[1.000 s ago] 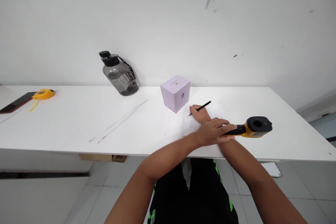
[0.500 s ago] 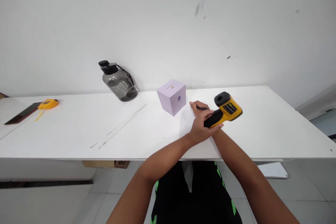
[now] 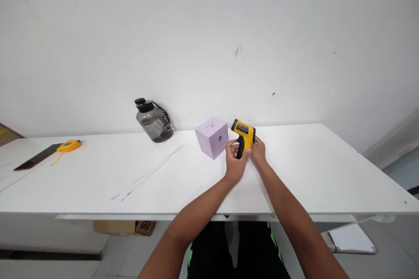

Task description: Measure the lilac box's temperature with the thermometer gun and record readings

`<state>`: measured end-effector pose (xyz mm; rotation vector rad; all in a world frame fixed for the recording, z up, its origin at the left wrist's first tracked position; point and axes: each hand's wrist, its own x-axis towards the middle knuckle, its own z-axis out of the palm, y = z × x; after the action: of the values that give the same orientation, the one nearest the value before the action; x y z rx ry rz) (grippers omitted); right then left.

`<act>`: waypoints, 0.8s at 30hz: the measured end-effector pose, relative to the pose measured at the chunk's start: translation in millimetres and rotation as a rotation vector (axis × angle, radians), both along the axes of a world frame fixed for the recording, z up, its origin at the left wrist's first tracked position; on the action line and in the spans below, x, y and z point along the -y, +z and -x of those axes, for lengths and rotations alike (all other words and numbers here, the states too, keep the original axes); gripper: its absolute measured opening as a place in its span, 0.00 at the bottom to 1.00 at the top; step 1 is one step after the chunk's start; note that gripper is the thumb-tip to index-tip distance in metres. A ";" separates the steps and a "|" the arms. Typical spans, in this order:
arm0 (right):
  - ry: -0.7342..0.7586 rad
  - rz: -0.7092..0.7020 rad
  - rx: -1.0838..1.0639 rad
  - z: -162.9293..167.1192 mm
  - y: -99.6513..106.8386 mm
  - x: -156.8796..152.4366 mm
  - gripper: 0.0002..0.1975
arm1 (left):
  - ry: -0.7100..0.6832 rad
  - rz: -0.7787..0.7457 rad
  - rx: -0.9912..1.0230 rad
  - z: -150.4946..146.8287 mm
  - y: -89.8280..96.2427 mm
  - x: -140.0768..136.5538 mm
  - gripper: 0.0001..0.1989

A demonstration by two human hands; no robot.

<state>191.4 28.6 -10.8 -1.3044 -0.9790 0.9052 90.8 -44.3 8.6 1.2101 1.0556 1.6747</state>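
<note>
A yellow and black infrared thermometer (image 3: pixel 246 136) is held upright over the table, its nose pointing left and its small label panel towards me. My left hand (image 3: pixel 236 161) is closed around its black grip, thumb on the near side. Close against the thermometer's right side is my right hand (image 3: pixel 258 151), fingers curled in. The thermometer covers part of those fingers, so what they hold is hidden. Just left of my left hand, a lilac cube-shaped box (image 3: pixel 212 139) stands on the white table (image 3: pixel 294 174).
A grey see-through water bottle (image 3: pixel 153 123) with a black lid leans by the wall. On the far left lie a yellow tape measure (image 3: pixel 69 145) and a dark flat blade-like tool (image 3: pixel 37 157). A cardboard box (image 3: pixel 114 227) sits under the table.
The thermometer has swung left and turned upright, nearer the lilac box. My crossed wrists have come apart. The thin dark thing seen in my right hand earlier is out of sight. The view has tilted up.
</note>
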 end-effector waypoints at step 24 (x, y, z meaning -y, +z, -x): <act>0.180 0.015 -0.156 10.4 21.4 11.3 0.17 | -0.161 0.188 0.251 -4.1 8.7 4.5 0.47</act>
<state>181.1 17.3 10.7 -1.1521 -0.9787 1.1370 94.9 -48.9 17.4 0.9122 0.9130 1.5200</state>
